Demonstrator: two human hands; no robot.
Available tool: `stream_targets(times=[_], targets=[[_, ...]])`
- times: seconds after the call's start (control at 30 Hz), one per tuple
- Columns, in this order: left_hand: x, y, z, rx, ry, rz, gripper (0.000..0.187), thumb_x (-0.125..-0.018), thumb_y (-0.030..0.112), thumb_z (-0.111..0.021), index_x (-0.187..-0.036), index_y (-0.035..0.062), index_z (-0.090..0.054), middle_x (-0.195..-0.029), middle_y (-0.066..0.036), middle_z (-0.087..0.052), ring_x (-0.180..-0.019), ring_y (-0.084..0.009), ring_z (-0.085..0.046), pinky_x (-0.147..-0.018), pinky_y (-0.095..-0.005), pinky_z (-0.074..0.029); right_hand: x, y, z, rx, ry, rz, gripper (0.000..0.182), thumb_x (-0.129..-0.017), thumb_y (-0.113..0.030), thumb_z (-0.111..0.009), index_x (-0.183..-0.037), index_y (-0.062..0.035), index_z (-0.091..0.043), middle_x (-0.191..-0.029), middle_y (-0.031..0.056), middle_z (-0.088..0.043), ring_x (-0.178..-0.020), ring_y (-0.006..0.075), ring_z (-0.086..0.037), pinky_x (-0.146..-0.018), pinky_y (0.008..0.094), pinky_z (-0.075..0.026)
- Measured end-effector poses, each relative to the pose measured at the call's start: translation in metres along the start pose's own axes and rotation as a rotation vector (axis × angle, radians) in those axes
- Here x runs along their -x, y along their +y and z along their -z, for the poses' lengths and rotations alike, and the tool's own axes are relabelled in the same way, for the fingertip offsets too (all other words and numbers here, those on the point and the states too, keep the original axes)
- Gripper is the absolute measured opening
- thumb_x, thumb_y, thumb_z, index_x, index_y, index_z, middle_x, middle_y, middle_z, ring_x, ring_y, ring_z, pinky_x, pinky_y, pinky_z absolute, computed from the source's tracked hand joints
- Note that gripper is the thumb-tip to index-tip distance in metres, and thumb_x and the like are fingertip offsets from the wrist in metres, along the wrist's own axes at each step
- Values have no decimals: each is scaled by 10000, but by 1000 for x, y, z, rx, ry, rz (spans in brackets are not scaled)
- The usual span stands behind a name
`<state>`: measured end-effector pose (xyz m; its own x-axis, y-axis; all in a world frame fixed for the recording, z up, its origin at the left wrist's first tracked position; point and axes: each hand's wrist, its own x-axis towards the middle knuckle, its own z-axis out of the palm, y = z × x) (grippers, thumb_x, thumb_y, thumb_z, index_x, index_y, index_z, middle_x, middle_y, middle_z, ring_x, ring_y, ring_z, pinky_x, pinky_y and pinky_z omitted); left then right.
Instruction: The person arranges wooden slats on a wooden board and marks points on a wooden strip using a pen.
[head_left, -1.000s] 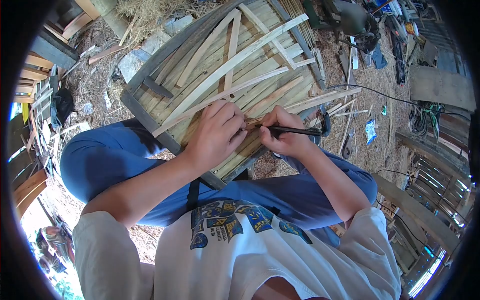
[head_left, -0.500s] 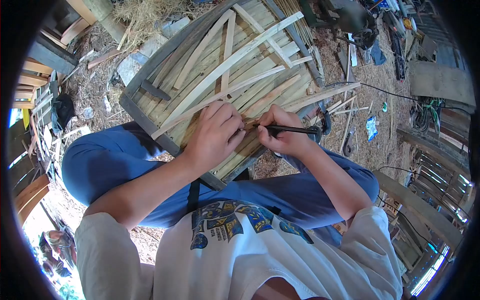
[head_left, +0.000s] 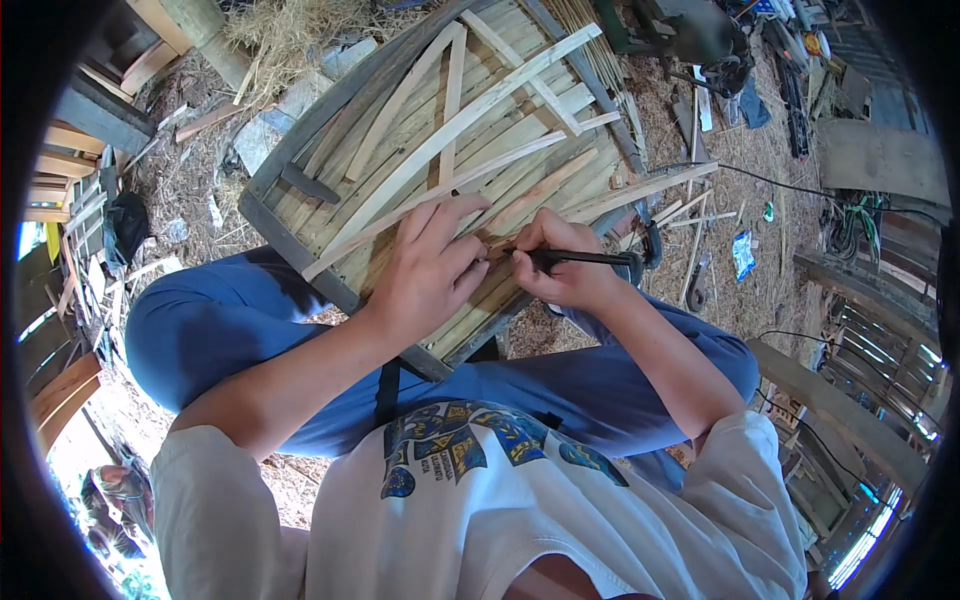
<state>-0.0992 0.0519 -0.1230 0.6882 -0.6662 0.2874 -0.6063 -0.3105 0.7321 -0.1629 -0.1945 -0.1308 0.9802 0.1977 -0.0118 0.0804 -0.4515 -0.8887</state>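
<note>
My left hand (head_left: 430,262) is closed low over the slatted wooden board (head_left: 400,215), its index finger stretched forward above the others. Thumb and fingertips pinch what looks like a small brown piece of wood (head_left: 497,249), mostly hidden. Just right of it, my right hand (head_left: 565,262) grips a slim dark knife-like tool (head_left: 590,257), its long handle pointing back along the wrist. The tool's tip meets the small piece between both hands; the blade is too small to make out. A pale wood strip (head_left: 440,200) passes just beyond my left knuckles.
Several loose wood strips (head_left: 480,115) lie across the board, with a dark, blade-shaped object (head_left: 310,183) at its left. My crossed legs (head_left: 220,330) are under its near edge. Straw and offcuts litter the ground, along with a blue wrapper (head_left: 743,255) and a black cable (head_left: 800,190).
My left index finger has lifted and stretched forward from a more curled pose. My right hand and the dark tool have barely shifted.
</note>
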Motion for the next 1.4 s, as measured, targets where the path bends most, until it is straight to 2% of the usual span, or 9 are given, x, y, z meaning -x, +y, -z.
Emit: stream_targets(times=[0.13, 0.23, 0.53, 0.73, 0.83, 1.13, 1.4], targets=[[0, -5, -3, 50, -16, -4, 230, -814, 4, -876, -949, 3, -690, -1611, -192, -578, -1458, -449, -566, -1165, -520, -494, 0, -1, 0, 11, -4, -19, 252, -956, -181, -811, -1024, -61, -600, -823, 116, -729, -708, 278, -761, -664, 381, -593], [1, -7, -5, 98, -62, 6, 220, -839, -2, -863, -955, -9, -677, -1629, -204, -570, -1520, -455, -532, -1202, -520, -483, 1, -2, -1, -18, -8, -46, 250, -953, -172, -813, -1021, -63, -599, -828, 118, -730, -715, 277, -763, -665, 381, -593], [2, -5, -4, 79, -75, 15, 214, -846, 10, -863, -942, 1, -672, -1627, -196, -584, -1535, -439, -531, -1185, -516, -493, 0, -5, 2, -5, -31, -51, 245, -957, -177, -809, -1017, -68, -599, -822, 119, -725, -723, 300, -762, -671, 391, -590], [-2, -1, 2, -53, -41, -44, 218, -839, 37, -880, -930, 12, -683, -1683, -210, -532, -1588, -453, -463, -1274, -582, -396, -1, -4, 5, 20, -37, -3, 242, -962, -183, -809, -1031, -68, -608, -827, 125, -731, -731, 315, -759, -675, 400, -591], [-2, -1, 1, -17, -61, -12, 212, -844, 35, -876, -928, 17, -682, -1710, -222, -499, -1608, -453, -436, -1307, -597, -356, 0, -3, 3, -12, -30, -24, 246, -962, -184, -812, -1036, -64, -610, -833, 127, -736, -733, 321, -757, -676, 402, -592], [-1, -3, 0, 9, -82, -9, 213, -859, 21, -859, -955, 12, -669, -1686, -220, -527, -1603, -454, -438, -1313, -606, -356, 0, -3, 2, -25, -27, -42, 245, -963, -180, -812, -1040, -68, -608, -829, 125, -737, -727, 317, -757, -674, 401, -592], [-1, -4, -2, 26, -99, -1, 195, -868, 13, -845, -952, 7, -669, -1642, -205, -577, -1576, -427, -483, -1317, -604, -360, -1, -3, 3, -6, -33, -39, 252, -964, -200, -804, -1032, -71, -598, -832, 140, -736, -736, 365, -752, -676, 423, -591]])
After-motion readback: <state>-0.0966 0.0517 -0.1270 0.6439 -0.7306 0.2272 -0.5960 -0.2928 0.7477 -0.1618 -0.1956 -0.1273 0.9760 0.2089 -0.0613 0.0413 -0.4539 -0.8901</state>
